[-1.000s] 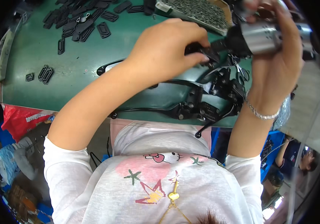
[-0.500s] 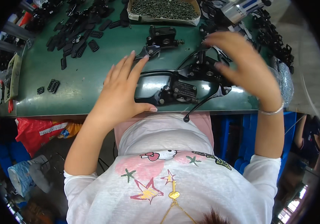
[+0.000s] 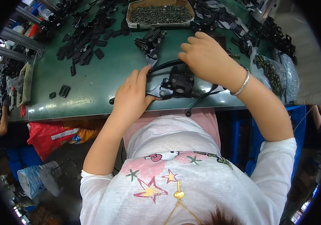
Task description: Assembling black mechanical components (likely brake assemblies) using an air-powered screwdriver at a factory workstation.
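Several black brake lever assemblies with boxy reservoirs lie in front of me. My left hand [image 3: 132, 90] closes over the silver-and-black levers, fingers together and thumb at the near side; a black lever tip sticks out left of it. The near assembly [image 3: 181, 81] sits between my hands. Beyond my left fingertips the far assembly [image 3: 152, 39] is turned, its lever pointing toward me. My right hand [image 3: 207, 60] has curled fingers at the end of a black lever [image 3: 168, 65]; it covers most of that assembly. Another lever [image 3: 201, 101] reaches past the table edge.
A cardboard box of screws [image 3: 160, 14] stands at the back. Flat black pieces [image 3: 89, 48] are heaped at the back left, with small black plates [image 3: 64, 91] nearer. Plastic bags of small metal parts [image 3: 271, 75] lie right. A red bag [image 3: 48, 138] is below the table.
My left fingers have drawn together over the levers. My right hand has moved left and curled in. The far assembly has turned, its lever swinging toward me.
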Action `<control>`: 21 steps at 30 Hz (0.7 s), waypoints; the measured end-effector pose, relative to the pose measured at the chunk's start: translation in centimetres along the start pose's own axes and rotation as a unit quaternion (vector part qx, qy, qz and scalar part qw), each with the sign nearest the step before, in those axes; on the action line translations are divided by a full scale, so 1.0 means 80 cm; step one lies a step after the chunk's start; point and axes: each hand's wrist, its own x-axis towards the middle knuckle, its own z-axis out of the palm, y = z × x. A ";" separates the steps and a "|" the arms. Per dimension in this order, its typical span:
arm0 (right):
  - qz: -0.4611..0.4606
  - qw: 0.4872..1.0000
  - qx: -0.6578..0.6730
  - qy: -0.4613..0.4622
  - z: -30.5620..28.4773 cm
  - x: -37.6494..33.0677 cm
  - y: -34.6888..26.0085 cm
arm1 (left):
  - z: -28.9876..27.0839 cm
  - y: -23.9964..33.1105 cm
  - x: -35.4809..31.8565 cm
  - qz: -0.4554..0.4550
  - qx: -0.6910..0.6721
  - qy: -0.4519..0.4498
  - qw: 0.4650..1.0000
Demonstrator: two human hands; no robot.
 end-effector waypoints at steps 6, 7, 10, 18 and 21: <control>0.013 1.000 -0.018 0.017 0.046 0.005 0.036 | -0.001 -0.010 0.004 -0.007 0.007 0.011 1.000; 0.021 1.000 -0.006 -0.016 0.050 0.008 0.042 | -0.005 -0.011 0.005 -0.029 0.011 -0.016 0.999; 0.006 0.997 0.005 0.082 0.041 0.004 0.062 | -0.020 -0.026 0.006 -0.035 -0.007 -0.037 0.999; -0.130 0.977 0.153 0.067 -0.014 -0.072 0.021 | -0.048 -0.098 -0.046 -0.144 -0.175 -0.014 0.974; -0.137 0.977 0.148 0.069 0.009 -0.101 -0.012 | -0.069 -0.088 -0.050 -0.301 -0.426 -0.073 0.850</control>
